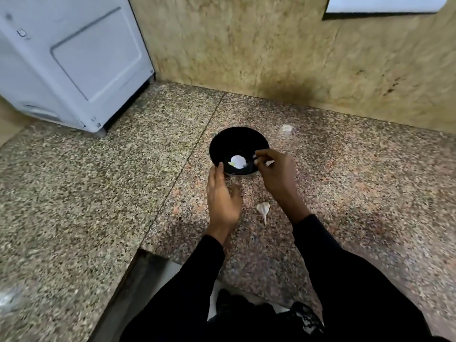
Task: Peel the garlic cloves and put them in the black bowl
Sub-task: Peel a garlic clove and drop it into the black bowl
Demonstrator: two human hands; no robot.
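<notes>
The black bowl (238,141) sits on the speckled granite counter, with a pale garlic piece (238,161) lying inside near its front. My left hand (222,196) is relaxed, its fingertips touching the bowl's near-left rim. My right hand (276,174) hovers at the bowl's right rim, fingers curled and pinching something small and pale, too blurred to name. An unpeeled garlic clove (263,209) lies on the counter between my wrists.
A white appliance (74,62) stands at the back left. A beige stone wall (271,50) backs the counter. A scrap of garlic skin (287,128) lies behind the bowl on the right. The counter edge (138,253) steps inward at the lower left.
</notes>
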